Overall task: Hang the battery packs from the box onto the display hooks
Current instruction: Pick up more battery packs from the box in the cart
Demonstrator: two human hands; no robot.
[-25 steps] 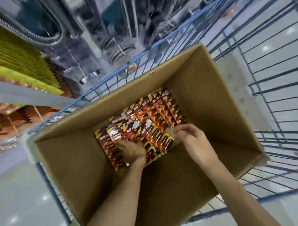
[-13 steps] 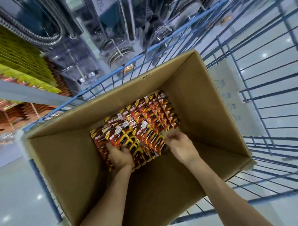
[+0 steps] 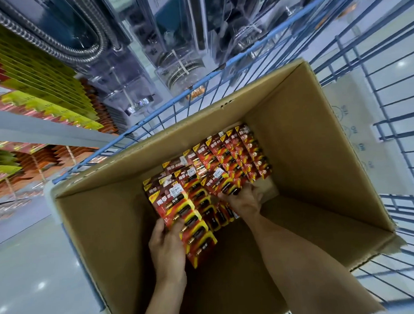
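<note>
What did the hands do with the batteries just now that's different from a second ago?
The left hand has drawn a fanned bunch of battery packs back toward the person, gripping its near end. The right hand has pushed deeper in, among the packs at the bottom. The cardboard box stays in the blue wire cart.

Open cardboard box [image 3: 306,153] in a blue wire cart [image 3: 386,80], battery packs [image 3: 225,165] across its bottom

We see our left hand [image 3: 167,247] gripping a fanned stack of red-and-yellow carded battery packs [image 3: 189,218], right hand [image 3: 246,200] down among more packs, open brown cardboard box [image 3: 318,153], blue wire cart [image 3: 167,111]
</note>
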